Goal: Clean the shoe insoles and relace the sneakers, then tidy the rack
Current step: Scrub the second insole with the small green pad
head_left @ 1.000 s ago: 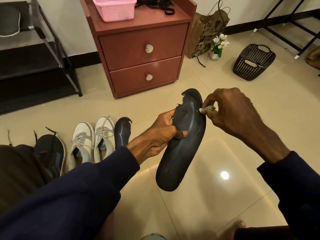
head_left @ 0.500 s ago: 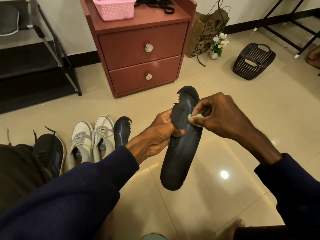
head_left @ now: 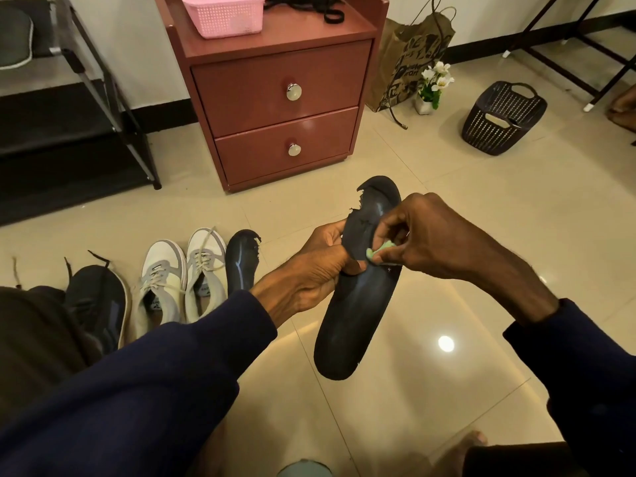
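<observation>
Gripping a black insole (head_left: 358,304) by its edge above the tiled floor (head_left: 447,235), the left hand (head_left: 309,270) holds it upright, while the right hand (head_left: 423,235) pinches a small green cloth (head_left: 378,251) against its upper face. On the floor to the left lie a second insole (head_left: 241,259), two white sneakers (head_left: 179,280) and a dark shoe (head_left: 96,301). Behind stand a red cabinet (head_left: 275,98) with a pink basket (head_left: 223,12), a shoe rack (head_left: 69,125), a paper bag (head_left: 406,63) and a black basket (head_left: 502,118).

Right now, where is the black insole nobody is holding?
The loose insole lies on the floor left of centre in the head view, just right of the white sneakers, its near end behind the left sleeve.
</observation>
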Demonstrator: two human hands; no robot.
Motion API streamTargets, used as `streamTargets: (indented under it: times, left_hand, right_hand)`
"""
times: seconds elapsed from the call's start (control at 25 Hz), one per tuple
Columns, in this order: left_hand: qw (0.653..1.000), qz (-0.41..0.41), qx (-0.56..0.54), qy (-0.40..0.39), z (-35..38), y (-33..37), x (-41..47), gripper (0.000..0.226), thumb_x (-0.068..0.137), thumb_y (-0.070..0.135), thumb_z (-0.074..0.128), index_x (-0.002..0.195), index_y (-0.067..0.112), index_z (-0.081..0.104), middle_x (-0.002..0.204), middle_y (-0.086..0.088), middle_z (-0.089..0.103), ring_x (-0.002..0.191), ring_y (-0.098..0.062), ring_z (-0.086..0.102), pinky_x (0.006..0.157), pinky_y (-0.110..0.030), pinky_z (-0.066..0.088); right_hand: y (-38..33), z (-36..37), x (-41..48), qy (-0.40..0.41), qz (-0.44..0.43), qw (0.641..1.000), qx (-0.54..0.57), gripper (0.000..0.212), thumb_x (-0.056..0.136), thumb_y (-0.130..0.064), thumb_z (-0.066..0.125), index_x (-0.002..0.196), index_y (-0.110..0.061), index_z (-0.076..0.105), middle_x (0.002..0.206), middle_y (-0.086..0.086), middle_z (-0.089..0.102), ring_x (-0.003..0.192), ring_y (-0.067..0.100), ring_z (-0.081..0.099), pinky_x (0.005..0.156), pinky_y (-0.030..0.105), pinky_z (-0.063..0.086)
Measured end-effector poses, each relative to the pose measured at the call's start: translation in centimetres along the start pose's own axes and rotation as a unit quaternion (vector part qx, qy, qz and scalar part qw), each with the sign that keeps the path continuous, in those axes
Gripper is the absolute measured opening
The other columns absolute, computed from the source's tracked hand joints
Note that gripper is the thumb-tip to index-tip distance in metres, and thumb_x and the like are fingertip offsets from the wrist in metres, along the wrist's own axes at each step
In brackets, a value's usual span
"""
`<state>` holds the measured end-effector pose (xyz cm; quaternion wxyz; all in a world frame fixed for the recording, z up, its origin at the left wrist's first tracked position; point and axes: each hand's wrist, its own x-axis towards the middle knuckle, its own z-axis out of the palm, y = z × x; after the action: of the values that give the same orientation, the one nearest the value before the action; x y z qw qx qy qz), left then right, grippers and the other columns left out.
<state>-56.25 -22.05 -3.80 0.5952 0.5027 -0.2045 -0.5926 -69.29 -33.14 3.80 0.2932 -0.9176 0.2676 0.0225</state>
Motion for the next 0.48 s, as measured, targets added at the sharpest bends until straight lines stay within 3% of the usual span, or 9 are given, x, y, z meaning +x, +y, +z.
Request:
streamTargets:
  times: [0.12, 0.2, 0.28, 0.4, 0.48]
  left_hand:
    - [1.0, -0.005, 0.004, -0.009, -0.1, 0.2, 0.0, 0.057, 0.082, -0.03, 0.052, 0.13, 0.0, 0.06, 0.13, -0.025, 0.066, 0.123, -0.042, 0.062, 0.095, -0.04, 0.059]
    - [1.0, -0.007, 0.011, -0.021, 0.0, 0.4, -0.1, 0.056, 0.082, -0.03, 0.053, 0.128, -0.001, 0.06, 0.127, -0.025, 0.067, 0.122, -0.042, 0.062, 0.096, -0.042, 0.058]
    - [0.999, -0.01, 0.018, -0.03, 0.1, 0.2, -0.2, 0.053, 0.081, -0.031, 0.052, 0.125, -0.003, 0.061, 0.12, -0.024, 0.068, 0.114, -0.039, 0.066, 0.092, -0.041, 0.058]
    - [0.999, -0.003, 0.036, -0.031, 0.1, -0.1, -0.5, 0.049, 0.081, -0.032, 0.05, 0.115, 0.0, 0.065, 0.108, -0.019, 0.069, 0.098, -0.03, 0.069, 0.079, -0.032, 0.062]
    - [0.999, -0.003, 0.034, -0.028, 0.2, -0.1, -0.4, 0.051, 0.081, -0.032, 0.05, 0.117, 0.0, 0.064, 0.11, -0.02, 0.07, 0.101, -0.032, 0.069, 0.083, -0.034, 0.061]
  right_hand:
    - [1.7, -0.8, 0.7, 0.186, 0.014, 0.98, -0.063, 0.018, 0.079, -0.032, 0.083, 0.086, -0.017, 0.077, 0.079, -0.001, 0.072, 0.069, 0.012, 0.065, 0.064, 0.032, 0.059]
    - [2.0, -0.5, 0.8, 0.255, -0.008, 0.963, -0.083, 0.019, 0.082, -0.03, 0.081, 0.09, -0.013, 0.076, 0.087, 0.004, 0.071, 0.074, 0.017, 0.064, 0.069, 0.032, 0.057]
    - [1.4, -0.3, 0.6, 0.186, -0.024, 0.981, -0.044, 0.011, 0.081, -0.022, 0.082, 0.088, -0.015, 0.077, 0.087, 0.001, 0.072, 0.075, 0.013, 0.065, 0.066, 0.027, 0.054]
    - [0.3, -0.8, -0.2, -0.052, -0.006, 0.999, 0.009, 0.009, 0.075, -0.019, 0.087, 0.078, -0.021, 0.078, 0.075, -0.007, 0.074, 0.068, 0.007, 0.069, 0.06, 0.024, 0.056]
    - [0.6, -1.3, -0.3, -0.053, 0.005, 0.999, 0.009, 0.01, 0.073, -0.023, 0.088, 0.076, -0.021, 0.078, 0.071, -0.007, 0.073, 0.065, 0.008, 0.069, 0.06, 0.027, 0.059]
